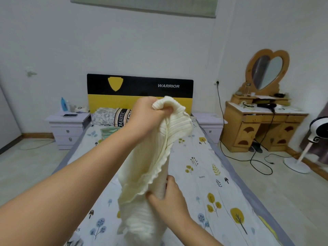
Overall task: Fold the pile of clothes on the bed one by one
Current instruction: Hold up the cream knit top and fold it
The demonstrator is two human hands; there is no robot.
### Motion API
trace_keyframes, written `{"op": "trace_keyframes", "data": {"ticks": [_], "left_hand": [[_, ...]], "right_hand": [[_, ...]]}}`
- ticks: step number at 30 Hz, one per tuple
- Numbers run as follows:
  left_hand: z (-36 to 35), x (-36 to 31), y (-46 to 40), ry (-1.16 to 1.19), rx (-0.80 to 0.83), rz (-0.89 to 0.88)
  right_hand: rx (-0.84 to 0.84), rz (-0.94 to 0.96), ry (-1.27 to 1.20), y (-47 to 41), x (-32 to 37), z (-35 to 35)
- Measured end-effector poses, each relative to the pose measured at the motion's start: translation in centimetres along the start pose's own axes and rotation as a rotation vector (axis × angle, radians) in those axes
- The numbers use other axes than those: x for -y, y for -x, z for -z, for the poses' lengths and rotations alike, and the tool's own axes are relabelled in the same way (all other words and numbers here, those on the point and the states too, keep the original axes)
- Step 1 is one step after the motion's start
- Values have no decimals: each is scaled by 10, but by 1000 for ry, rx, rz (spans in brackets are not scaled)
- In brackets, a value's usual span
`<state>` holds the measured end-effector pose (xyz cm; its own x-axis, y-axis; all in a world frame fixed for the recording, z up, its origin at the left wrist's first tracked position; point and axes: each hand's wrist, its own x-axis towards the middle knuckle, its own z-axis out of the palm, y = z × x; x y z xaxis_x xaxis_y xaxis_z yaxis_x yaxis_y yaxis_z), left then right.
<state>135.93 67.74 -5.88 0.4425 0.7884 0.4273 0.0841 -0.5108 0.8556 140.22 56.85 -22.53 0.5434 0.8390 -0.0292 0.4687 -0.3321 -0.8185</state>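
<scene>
A cream ribbed knit garment [142,174] hangs in the air above the bed [204,166]. My left hand [147,114] is raised high and grips the garment's upper end in a fist. My right hand [168,196] is lower down and pinches a fold of the knit near its scalloped hem. The garment's bottom part drops out of view at the lower edge. A folded green piece [108,131] lies near the pillow, partly hidden by my left forearm.
The bed has a tree-print sheet, a pillow [110,118] and a black-and-yellow headboard [140,93]. Lilac nightstands [68,128] flank it. A wooden dressing table [262,125] with a heart mirror, floor cables and a white fan [317,132] stand on the right.
</scene>
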Motion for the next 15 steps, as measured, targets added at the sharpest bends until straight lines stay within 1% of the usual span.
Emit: {"op": "trace_keyframes", "data": {"ticks": [2, 4, 7, 8, 11, 12, 13, 15], "left_hand": [[5, -5, -5, -36, -70, -11], [13, -8, -12, -70, -138, -17], [24, -13, -23, -93, -209, -13], [27, -15, -26, -94, -232, -10], [35, -19, -33, -58, -259, 5], [38, -19, -35, -42, -257, 0], [42, -19, -36, -25, -252, -10], [53, -13, -38, 1, -233, -28]], "right_hand": [[3, 22, -6, 1, 1, -2], [-36, 76, -50, 7, 3, -3], [-117, 222, -104, 21, 9, -9], [-123, 268, -42, 24, 10, -13], [-137, 361, 324, 25, 4, -20], [-147, 374, 383, 21, 1, -18], [-160, 358, 360, 15, 0, -13], [-229, 293, 239, 3, -2, 4]]}}
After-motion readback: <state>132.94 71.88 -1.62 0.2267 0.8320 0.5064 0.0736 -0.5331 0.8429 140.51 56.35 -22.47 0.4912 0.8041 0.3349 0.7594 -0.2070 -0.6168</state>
